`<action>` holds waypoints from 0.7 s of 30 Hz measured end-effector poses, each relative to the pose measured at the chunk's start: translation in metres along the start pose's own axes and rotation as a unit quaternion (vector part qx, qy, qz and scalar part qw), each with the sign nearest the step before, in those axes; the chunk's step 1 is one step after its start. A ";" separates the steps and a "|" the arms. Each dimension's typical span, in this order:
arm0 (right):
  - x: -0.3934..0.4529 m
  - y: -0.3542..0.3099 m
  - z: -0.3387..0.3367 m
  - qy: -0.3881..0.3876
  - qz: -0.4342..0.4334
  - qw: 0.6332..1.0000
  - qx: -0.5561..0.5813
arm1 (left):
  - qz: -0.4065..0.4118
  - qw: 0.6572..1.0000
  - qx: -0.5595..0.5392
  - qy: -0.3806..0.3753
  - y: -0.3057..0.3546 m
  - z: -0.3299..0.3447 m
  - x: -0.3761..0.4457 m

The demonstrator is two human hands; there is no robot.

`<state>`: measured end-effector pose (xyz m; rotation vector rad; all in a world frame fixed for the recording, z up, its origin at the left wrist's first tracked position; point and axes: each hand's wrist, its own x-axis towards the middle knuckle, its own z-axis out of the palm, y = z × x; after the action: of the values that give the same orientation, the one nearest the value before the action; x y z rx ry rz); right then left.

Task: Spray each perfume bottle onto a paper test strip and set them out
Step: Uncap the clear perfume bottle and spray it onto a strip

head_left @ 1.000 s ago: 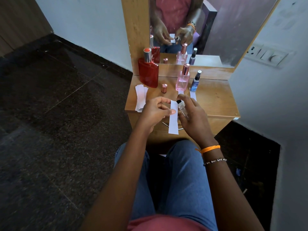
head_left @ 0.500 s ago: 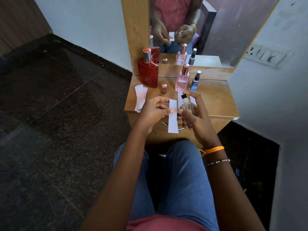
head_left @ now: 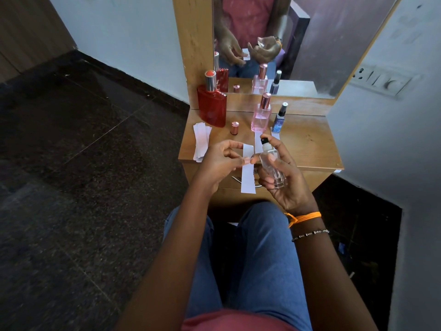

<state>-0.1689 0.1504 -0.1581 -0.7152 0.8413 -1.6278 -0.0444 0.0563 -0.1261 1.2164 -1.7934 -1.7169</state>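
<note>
My left hand [head_left: 220, 161] pinches a white paper test strip [head_left: 247, 173] near its top, and the strip hangs down in front of the table edge. My right hand [head_left: 284, 177] grips a small clear spray bottle [head_left: 272, 163] with a black nozzle, right beside the strip, with a finger over the nozzle. On the wooden dressing table [head_left: 307, 149] stand a red perfume bottle [head_left: 212, 108], a pink bottle [head_left: 260, 115] and a small dark blue bottle [head_left: 279, 118]. White strips lie in front of the pink and blue bottles.
A stack of blank strips [head_left: 200, 142] lies at the table's left edge, and a loose rose-gold cap [head_left: 234, 128] stands beside the red bottle. A mirror [head_left: 298, 44] rises behind the table. A switch panel [head_left: 381, 80] is on the right wall. My knees are under the table front.
My right hand has turned the clear bottle more upright and brought its nozzle up level with the top of the strip. The left hand and strip have barely moved.
</note>
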 end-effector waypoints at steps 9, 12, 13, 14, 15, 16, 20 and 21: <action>0.005 -0.003 0.008 0.088 -0.077 0.923 -0.368 | 0.021 1.000 0.018 -0.007 -0.004 0.000 0.001; 0.011 -0.001 0.012 0.121 -0.121 0.847 -0.502 | 0.029 0.999 0.031 -0.010 -0.005 0.001 0.001; 0.012 0.001 0.013 0.126 -0.129 0.832 -0.524 | 0.032 0.999 0.034 -0.012 -0.005 0.002 0.001; 0.012 0.003 0.013 0.130 -0.132 0.820 -0.541 | 0.035 0.999 0.038 -0.014 -0.005 0.002 0.001; 0.013 0.004 0.013 0.132 -0.130 0.812 -0.554 | 0.037 0.998 0.041 -0.016 -0.004 0.003 0.001; 0.013 0.005 0.013 0.133 -0.127 0.806 -0.562 | 0.040 0.998 0.042 -0.017 -0.004 0.003 0.001; 0.013 0.005 0.015 0.143 -0.118 0.815 -0.550 | 0.049 0.998 0.044 -0.016 -0.004 0.001 0.003; 0.013 0.005 0.015 0.144 -0.119 0.817 -0.545 | 0.050 0.998 0.046 -0.014 -0.004 0.001 0.003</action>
<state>-0.1564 0.1344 -0.1536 -1.4112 2.0366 -1.3699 -0.0458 0.0553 -0.1309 1.1232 -1.9348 -1.6206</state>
